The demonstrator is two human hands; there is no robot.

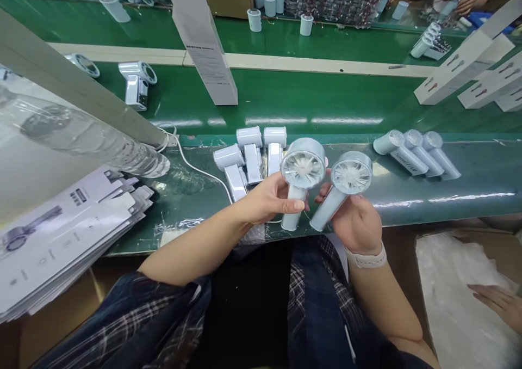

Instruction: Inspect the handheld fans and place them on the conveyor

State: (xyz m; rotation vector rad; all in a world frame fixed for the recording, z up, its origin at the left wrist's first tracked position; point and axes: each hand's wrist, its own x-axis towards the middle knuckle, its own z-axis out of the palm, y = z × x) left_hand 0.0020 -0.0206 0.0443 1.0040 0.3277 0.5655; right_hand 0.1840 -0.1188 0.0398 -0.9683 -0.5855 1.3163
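Two pale fans are up between the hands: the left hand (269, 197) clamps the first fan (304, 163) by its handle (290, 222), and the right hand (361, 225) grips the second fan (351, 174), just beside it. Three white-blue fans (253, 157) lie just beyond the left hand; three wrapped fans (427, 155) rest farther off, right of the right hand.

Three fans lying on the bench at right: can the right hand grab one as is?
Probably not: the right hand holds a fan, so its grip looks taken, though the three fans lie off to its own side.
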